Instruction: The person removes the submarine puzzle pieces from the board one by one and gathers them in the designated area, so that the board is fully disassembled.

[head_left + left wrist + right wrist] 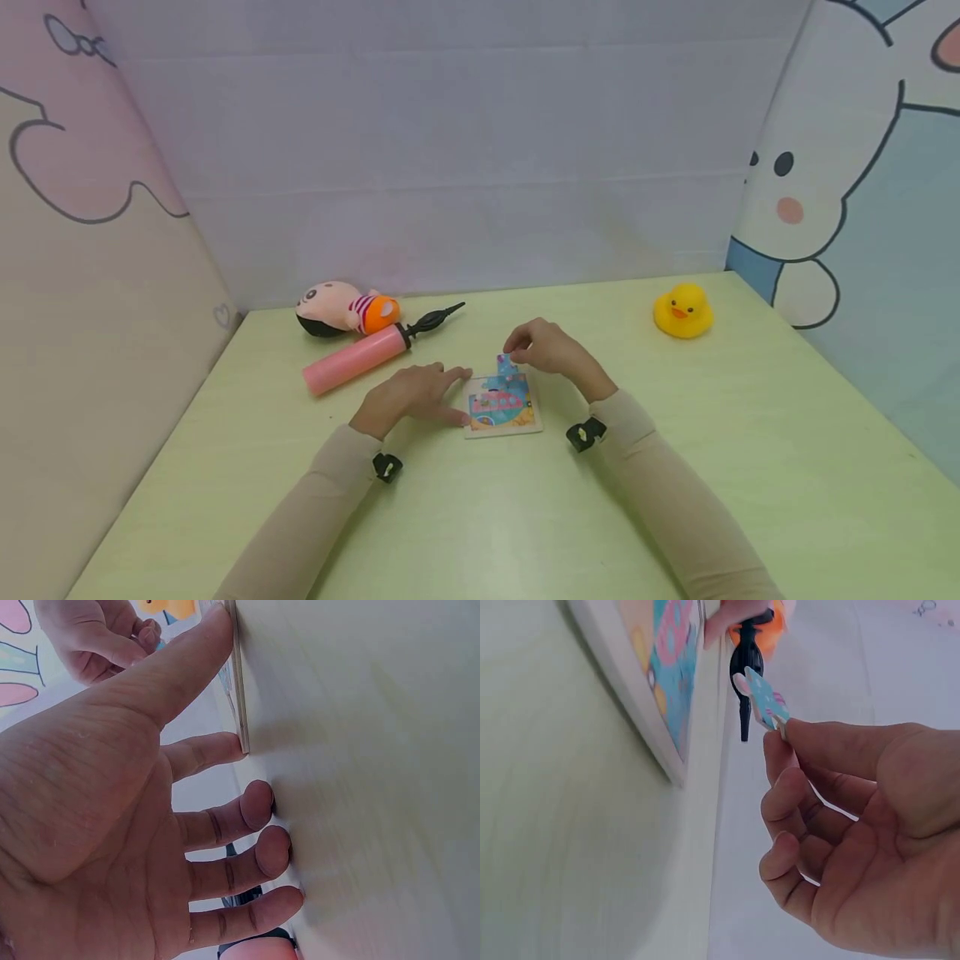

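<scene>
Right hand point(551, 346): pinches puzzle piece point(506, 364) near far edge of puzzle board point(502, 432) | Left hand point(415, 392): fingers apart, thumb and index touch board's left side | Pink pump point(356, 360), doll point(333, 302): far left | Yellow duck point(682, 313): far right

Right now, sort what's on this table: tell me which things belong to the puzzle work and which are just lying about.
In the job:
puzzle board, touched by the left hand
puzzle piece, pinched by the right hand

Just lying about:
pink pump with a black nozzle
doll
yellow duck
</scene>
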A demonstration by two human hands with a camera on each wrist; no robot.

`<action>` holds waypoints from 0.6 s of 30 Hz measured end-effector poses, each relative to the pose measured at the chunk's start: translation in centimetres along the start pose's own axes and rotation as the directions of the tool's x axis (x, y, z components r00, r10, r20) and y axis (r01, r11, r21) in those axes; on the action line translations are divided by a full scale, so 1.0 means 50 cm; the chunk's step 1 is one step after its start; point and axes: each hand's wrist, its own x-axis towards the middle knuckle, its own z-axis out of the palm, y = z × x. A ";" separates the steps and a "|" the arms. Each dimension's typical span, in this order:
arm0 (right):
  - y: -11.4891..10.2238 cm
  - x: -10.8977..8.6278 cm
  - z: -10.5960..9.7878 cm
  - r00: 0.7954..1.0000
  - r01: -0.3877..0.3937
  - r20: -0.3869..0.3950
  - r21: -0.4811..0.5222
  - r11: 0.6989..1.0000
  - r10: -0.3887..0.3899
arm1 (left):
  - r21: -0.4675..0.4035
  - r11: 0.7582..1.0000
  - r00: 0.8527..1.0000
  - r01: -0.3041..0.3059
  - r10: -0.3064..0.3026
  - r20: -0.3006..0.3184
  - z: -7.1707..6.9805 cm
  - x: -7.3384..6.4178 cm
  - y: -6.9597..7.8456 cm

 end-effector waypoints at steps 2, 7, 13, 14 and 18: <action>0.011 -0.001 -0.010 1.000 -0.013 -0.003 0.011 1.000 0.013 | 0.001 1.000 1.000 0.001 -0.001 -0.001 0.001 0.000 0.000; 0.038 -0.005 -0.028 0.999 -0.040 -0.001 0.031 0.999 0.040 | 0.013 1.000 1.000 -0.012 0.012 -0.011 0.002 -0.001 -0.001; 0.064 -0.015 -0.050 1.000 -0.030 0.012 0.064 0.998 0.029 | 0.014 1.000 1.000 -0.019 0.019 -0.013 0.003 -0.001 -0.002; 0.070 -0.015 -0.054 0.999 -0.032 0.015 0.074 0.997 0.031 | 0.014 1.000 1.000 -0.020 0.020 -0.012 0.004 0.000 -0.003; 0.093 -0.013 -0.059 0.998 -0.055 0.021 0.097 0.994 0.053 | 0.014 1.000 1.000 -0.019 0.019 -0.008 0.006 0.002 -0.004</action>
